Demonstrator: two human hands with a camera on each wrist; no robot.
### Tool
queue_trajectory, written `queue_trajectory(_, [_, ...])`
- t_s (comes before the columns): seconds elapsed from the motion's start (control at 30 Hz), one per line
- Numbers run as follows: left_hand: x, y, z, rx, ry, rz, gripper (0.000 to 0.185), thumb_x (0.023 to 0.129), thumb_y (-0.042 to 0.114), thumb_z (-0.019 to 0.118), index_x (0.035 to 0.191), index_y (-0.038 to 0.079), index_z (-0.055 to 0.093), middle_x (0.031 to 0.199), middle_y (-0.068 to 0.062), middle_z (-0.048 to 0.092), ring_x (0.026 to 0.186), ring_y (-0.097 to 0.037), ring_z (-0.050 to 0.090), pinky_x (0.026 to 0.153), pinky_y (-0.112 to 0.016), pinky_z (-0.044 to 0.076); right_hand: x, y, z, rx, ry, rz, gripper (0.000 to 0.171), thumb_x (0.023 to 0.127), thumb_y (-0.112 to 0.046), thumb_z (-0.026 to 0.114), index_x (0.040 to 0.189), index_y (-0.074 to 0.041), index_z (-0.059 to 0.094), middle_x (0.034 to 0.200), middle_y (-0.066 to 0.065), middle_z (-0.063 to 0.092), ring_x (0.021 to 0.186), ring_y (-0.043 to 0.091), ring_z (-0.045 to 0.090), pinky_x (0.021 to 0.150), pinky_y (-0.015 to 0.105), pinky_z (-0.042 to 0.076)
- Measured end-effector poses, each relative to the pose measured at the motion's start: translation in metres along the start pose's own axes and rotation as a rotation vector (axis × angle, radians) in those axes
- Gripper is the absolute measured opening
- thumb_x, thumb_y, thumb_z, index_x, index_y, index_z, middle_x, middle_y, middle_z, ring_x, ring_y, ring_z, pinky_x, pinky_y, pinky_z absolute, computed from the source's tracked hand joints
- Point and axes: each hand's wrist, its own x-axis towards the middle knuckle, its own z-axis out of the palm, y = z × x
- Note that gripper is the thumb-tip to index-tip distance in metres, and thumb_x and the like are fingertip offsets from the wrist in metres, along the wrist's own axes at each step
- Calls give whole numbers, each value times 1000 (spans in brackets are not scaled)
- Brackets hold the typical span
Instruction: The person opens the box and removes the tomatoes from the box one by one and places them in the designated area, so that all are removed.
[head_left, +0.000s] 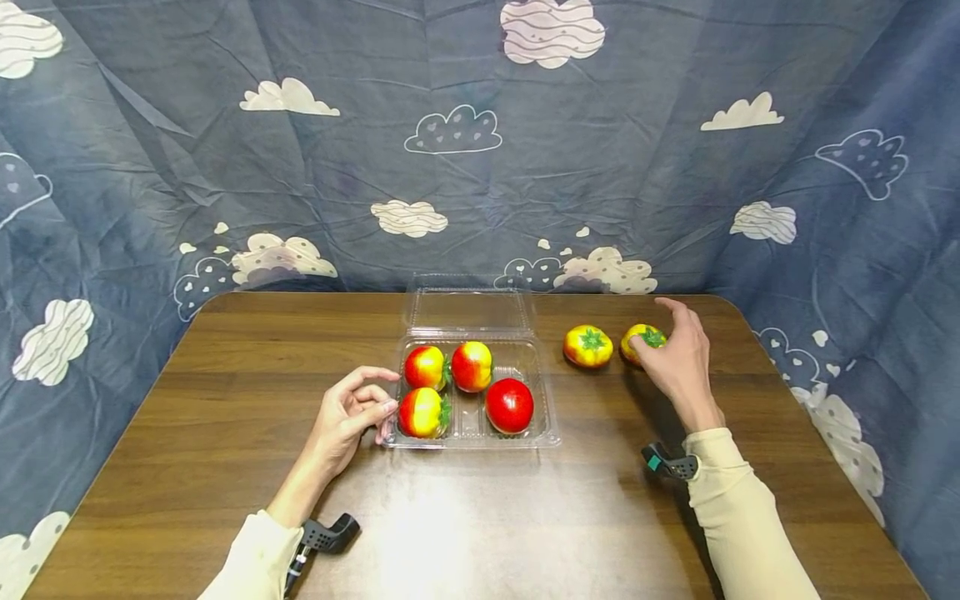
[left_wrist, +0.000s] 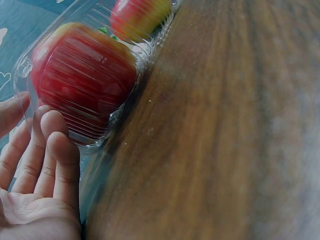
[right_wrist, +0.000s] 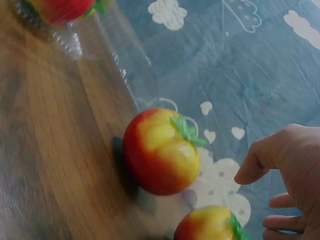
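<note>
Your right hand [head_left: 678, 360] is reaching over the outer tomato [head_left: 642, 342], fingers loosely spread and touching it, not yet gripping. It is sitting right of the clear tray [head_left: 546, 417], beside another tomato [head_left: 588, 346]. Your left hand [head_left: 347, 417] is resting relaxed-fingered against the tray's left edge.

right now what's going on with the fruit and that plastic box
A person sits at a wooden table with an open clear plastic box holding four red-and-yellow toy fruits. The left hand rests at the box's left edge, fingers touching its wall. The right hand reaches over the far right fruit, fingers at it but not clearly closed around it. Another loose fruit lies just left of that one, outside the box.
</note>
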Motion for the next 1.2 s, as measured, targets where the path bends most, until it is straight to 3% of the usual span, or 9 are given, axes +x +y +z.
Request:
queue_trajectory(0.4, [1, -1, -2, 0, 4, -5, 37, 96, -13, 62, 131, -14, 52, 81, -8, 70, 55, -15, 62, 48, -23, 54, -3, -17, 4, 43, 36, -60, 64, 83, -16, 77, 143, -5, 59, 134, 27, 61, 126, 49, 56, 105, 61, 43])
queue_trajectory(0.8, [0, -1, -3, 3, 7, -10, 36, 95, -14, 62, 131, -13, 53, 80, -6, 70, 54, -13, 61, 48, -22, 53, -11, -33, 10, 72, 0, -133, 55, 84, -12, 78, 137, -5, 63, 133, 23, 63, 129, 45, 57, 108, 60, 44])
queue_trajectory(0.97, [1, -1, -3, 3, 5, -6, 36, 95, -14, 62, 130, -13, 53, 80, -6, 70, 55, -13, 61, 48, -22, 54, -15, -42, 16, 86, -52, -199, 56, 84, -11, 79, 137, -6, 63, 133, 21, 64, 126, 43, 59, 104, 57, 45])
queue_trajectory(1.2, [0, -1, -3, 3, 0, -4, 37, 96, -13, 62, 131, -14, 52, 81, -7, 70, 55, -14, 62, 48, -23, 53, -25, -56, 24, 82, -208, -316, 54, 84, -11, 80, 135, -7, 64, 131, 18, 67, 122, 39, 63, 99, 54, 48])
